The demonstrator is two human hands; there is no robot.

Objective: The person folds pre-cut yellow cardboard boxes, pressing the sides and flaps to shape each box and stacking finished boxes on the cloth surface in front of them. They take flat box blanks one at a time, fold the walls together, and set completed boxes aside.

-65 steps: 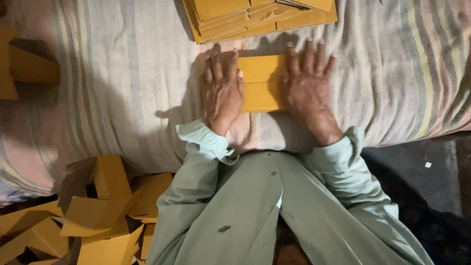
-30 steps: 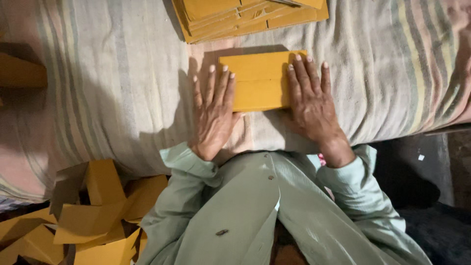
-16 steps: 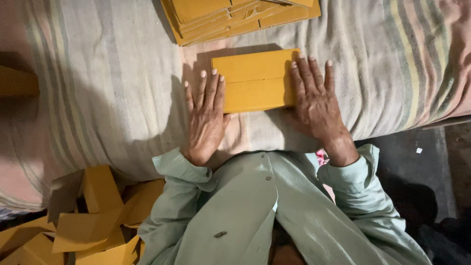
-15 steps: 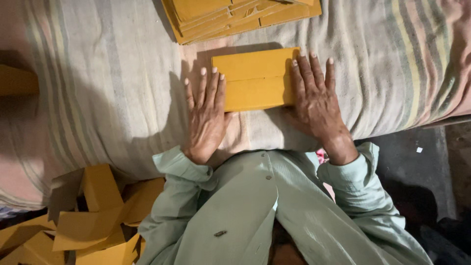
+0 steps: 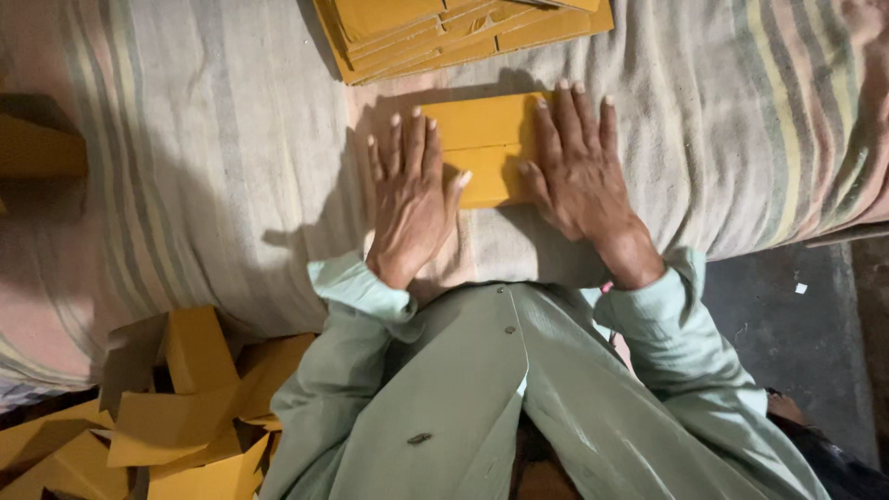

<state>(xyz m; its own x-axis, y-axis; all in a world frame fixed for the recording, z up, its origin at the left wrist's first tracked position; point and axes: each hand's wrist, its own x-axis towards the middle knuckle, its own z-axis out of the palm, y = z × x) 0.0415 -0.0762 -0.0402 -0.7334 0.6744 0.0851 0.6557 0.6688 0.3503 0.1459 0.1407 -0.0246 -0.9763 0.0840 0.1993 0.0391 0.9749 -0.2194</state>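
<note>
A folded yellow paper envelope [image 5: 482, 148] lies flat on a striped cloth-covered surface [image 5: 213, 157]. My left hand [image 5: 410, 199] rests palm down at its left edge, fingers spread, thumb touching the paper. On the envelope's right end my right hand [image 5: 579, 176] presses flat, fingers apart. Neither hand grips anything. Just beyond the envelope sits a stack of the same yellow envelopes [image 5: 444, 32].
A heap of loose yellow paper pieces [image 5: 176, 417] lies at lower left, below the surface's edge. Another yellow piece [image 5: 37, 148] sits at the far left on the cloth. Dark floor [image 5: 796, 324] shows at right. My pale green sleeves and shirt fill the lower middle.
Both hands have slid inward over the envelope, covering more of its two ends. The envelope stays flat in the same spot below the stack.
</note>
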